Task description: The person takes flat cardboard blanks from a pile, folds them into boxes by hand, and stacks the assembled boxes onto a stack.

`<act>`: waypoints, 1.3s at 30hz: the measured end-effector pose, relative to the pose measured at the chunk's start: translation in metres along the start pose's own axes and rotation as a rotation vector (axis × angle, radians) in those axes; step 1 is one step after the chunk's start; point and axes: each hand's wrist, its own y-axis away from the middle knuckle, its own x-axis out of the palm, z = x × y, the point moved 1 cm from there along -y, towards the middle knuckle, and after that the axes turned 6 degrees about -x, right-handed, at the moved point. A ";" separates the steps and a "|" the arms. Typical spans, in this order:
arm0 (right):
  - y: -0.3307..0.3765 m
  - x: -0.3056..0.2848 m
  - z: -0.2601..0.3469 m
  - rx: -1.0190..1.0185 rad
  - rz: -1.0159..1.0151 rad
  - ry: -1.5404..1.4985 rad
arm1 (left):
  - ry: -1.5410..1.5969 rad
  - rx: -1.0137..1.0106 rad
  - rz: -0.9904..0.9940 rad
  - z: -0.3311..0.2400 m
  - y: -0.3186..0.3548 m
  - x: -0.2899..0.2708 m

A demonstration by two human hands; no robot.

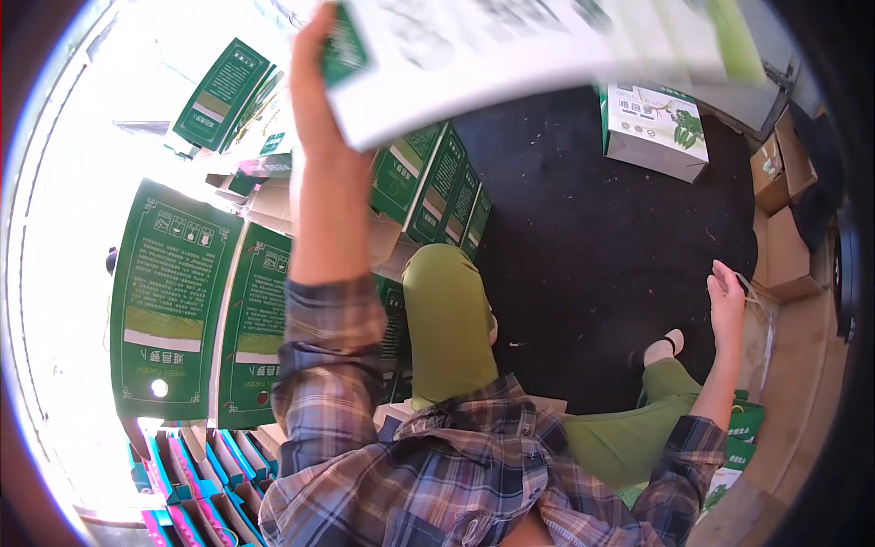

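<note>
My left hand [314, 91] is raised at the top and grips the edge of a white and green printed carton [474, 55], which is tilted, blurred and cut off by the upper rim. Out to the right, well apart from that carton, my right hand [726, 296] has its fingers bent together on a thin pale cord [751, 288]. On the dark floor beyond stands another white carton [652, 137] with a green plant picture.
Green cartons [173, 301] stand in rows at my left, and more [437, 196] beside my knee. Blue and pink boxes [205, 483] fill the lower left. Brown cardboard boxes [788, 246] line the right. Dark floor [574, 246] lies between my legs.
</note>
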 end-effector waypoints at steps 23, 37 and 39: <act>0.010 0.020 0.023 0.000 0.188 0.057 | 0.089 -0.061 -0.725 -0.093 -0.102 -0.145; 0.012 0.022 0.028 -0.035 0.226 0.060 | -0.681 0.659 -0.626 -0.087 -0.122 -0.216; 0.012 0.023 0.022 -0.036 0.234 0.063 | -0.642 0.381 -0.678 -0.102 -0.103 -0.193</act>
